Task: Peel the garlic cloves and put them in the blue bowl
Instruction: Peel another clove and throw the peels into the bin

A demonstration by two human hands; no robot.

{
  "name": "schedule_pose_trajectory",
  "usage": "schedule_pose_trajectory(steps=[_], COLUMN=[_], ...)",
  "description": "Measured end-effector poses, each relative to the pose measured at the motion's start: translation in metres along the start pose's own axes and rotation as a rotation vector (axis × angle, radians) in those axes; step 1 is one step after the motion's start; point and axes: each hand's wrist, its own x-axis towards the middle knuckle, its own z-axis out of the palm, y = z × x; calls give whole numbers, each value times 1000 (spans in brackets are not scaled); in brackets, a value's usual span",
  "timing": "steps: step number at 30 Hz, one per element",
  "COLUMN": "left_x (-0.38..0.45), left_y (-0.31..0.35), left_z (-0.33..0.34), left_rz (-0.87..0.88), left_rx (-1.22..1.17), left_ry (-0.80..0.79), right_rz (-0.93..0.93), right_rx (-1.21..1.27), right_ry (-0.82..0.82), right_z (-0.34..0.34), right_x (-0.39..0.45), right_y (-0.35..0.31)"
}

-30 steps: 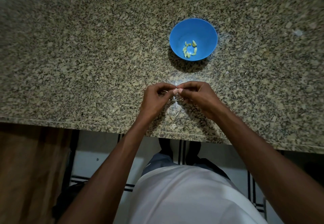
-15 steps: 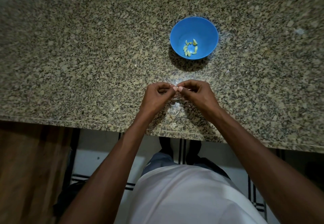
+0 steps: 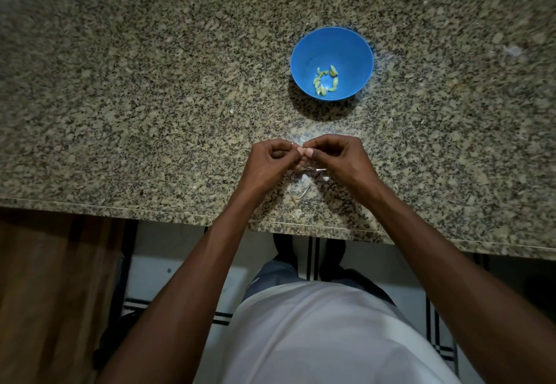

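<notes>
A handful of pale yellow-green peeled garlic cloves (image 3: 325, 81) is already being held in the bottom of the round blue plastic bowl (image 3: 355, 53), which is standing on the speckled granite countertop (image 3: 135, 98) beyond the hands. Something small, judged to be another clove but hidden by the fingertips, is being pinched between the left hand (image 3: 267, 162) and the right hand (image 3: 338, 158), thumbs pressed together. Thin whitish skin scraps (image 3: 304, 186) are lying beneath, so peeling is judged to be under way; unpeeled cloves cannot be told apart.
</notes>
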Motion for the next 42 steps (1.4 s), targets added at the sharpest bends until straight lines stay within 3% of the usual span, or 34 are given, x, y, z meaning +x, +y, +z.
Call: schedule_pose_trajectory(steps=[5, 14, 20, 33, 42], left_x=[2, 7, 6, 8, 8], left_y=[0, -5, -8, -12, -20], left_z=[5, 15, 15, 10, 7], left_rz=[21, 99, 108, 8, 103], left_rx=[78, 298, 323, 97, 368], left_ry=[21, 217, 205, 203, 214], right_rz=[-4, -7, 48, 209, 41], right_rx=[-40, -22, 55, 198, -272], right_ry=[-14, 34, 33, 40, 196], right_z=[-2, 4, 3, -19, -55], right_x=[3, 7, 7, 0, 18], right_y=[-3, 2, 5, 11, 5])
